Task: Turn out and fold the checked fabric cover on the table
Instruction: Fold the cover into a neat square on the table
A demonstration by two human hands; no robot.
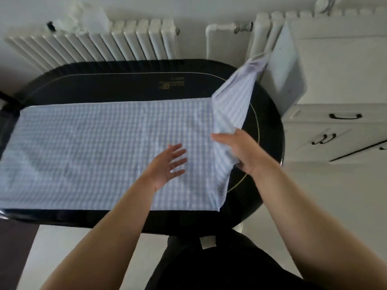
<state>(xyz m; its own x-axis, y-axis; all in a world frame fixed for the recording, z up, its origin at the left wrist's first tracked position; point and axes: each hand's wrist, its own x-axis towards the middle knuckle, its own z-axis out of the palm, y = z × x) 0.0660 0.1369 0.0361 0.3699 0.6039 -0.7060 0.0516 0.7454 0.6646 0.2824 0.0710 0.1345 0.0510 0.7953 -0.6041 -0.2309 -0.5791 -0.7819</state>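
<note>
The blue-and-white checked fabric cover (pixel 100 147) lies spread flat across the black oval table (pixel 125 84), reaching from the left edge almost to the right end. Its right end is lifted off the table, and the raised flap (pixel 234 97) points up toward the far right. My right hand (pixel 240 151) grips that lifted end near its lower edge, with the fingers curled round the cloth. Just left of it my left hand (pixel 167 166) hovers over the flat part of the cover, fingers spread and holding nothing.
White radiators (pixel 94 42) stand behind the table. A white cabinet with dark drawer handles (pixel 343 116) stands at the right, with a pale board (pixel 287 65) leaning beside it. The table's near edge is close to my dark-clothed body (pixel 209 264).
</note>
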